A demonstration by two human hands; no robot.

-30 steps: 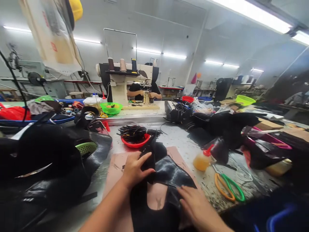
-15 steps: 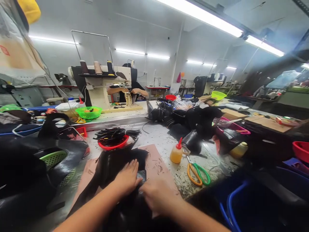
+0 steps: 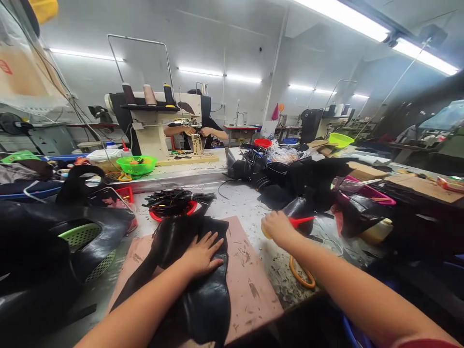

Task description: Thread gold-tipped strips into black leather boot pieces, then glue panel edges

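Fingers spread, my left hand [image 3: 203, 253] lies flat on a black leather piece [image 3: 206, 304], which rests on a pink board [image 3: 246, 270]. To the right, my right hand [image 3: 281, 229] is wrapped round the glue bottle [image 3: 267, 235], which is tilted with its red nozzle [image 3: 302, 221] pointing right. Most of the bottle is hidden by the hand. Orange scissor handles [image 3: 301, 275] show below my right forearm, which covers the rest of the scissors.
Behind the board, a red basket [image 3: 155, 214] holds black strips. A green basket [image 3: 136, 166] stands near a sewing machine [image 3: 154, 130], where another person's hands work. Black pieces [image 3: 308, 181] are heaped at the right, beside a yellowish bottle [image 3: 377, 231].
My right hand has moved from the leather to the bottle, gripped it and tilted it. My left hand's fingers have spread. The small object near my hands is no longer visible.
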